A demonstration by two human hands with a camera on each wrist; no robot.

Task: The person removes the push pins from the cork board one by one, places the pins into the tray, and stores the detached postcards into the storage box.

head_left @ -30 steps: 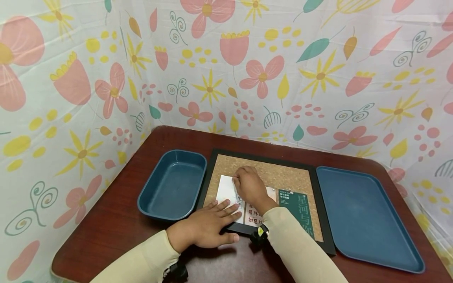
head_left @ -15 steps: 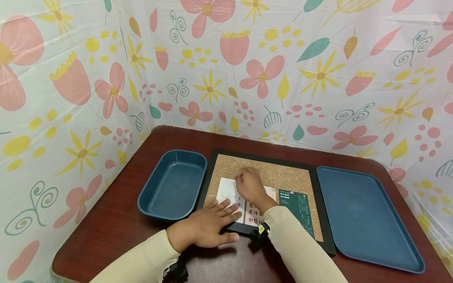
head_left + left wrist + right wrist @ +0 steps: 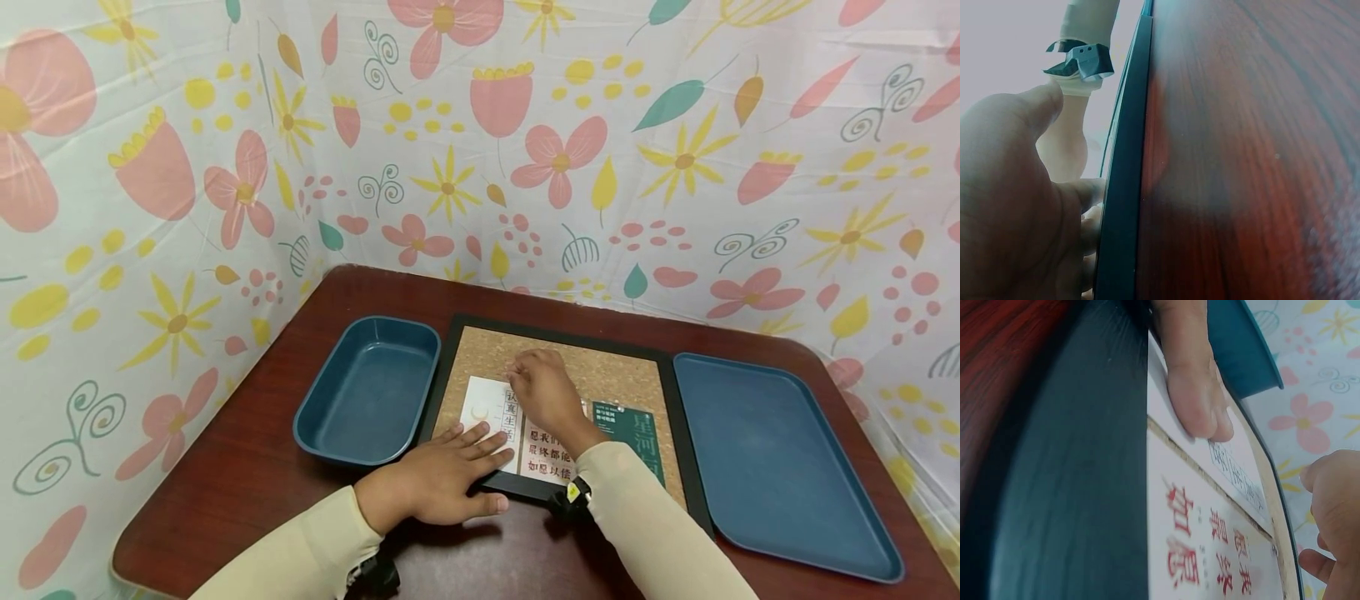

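My left hand [image 3: 438, 483] lies spread with straight fingers, pressing on a white card [image 3: 487, 400] and on the near edge of a framed cork board [image 3: 495, 346]. The card bears a pale moon shape and a column of characters. At the card's upper right corner is my right hand [image 3: 551, 396], its fingers bent; whether a small thing sits between its fingertips is hidden. In the right wrist view its index finger [image 3: 1313, 478] and thumb show apart. Right of the white card are a card with red characters [image 3: 543, 454] and a green card [image 3: 630, 429], both on the cork.
A deep blue tray [image 3: 303, 417] stands left of the board. To the right lies a flat blue tray [image 3: 780, 458]. Small clear pins [image 3: 619, 408] show along the green card's top. The dark red table [image 3: 247, 433] meets a flowered cloth [image 3: 562, 208] behind and left.
My right hand has shifted right along the white card's top edge, uncovering more of its characters. The card's top edge, lifted slightly at first, has settled lower. My left hand stays put.
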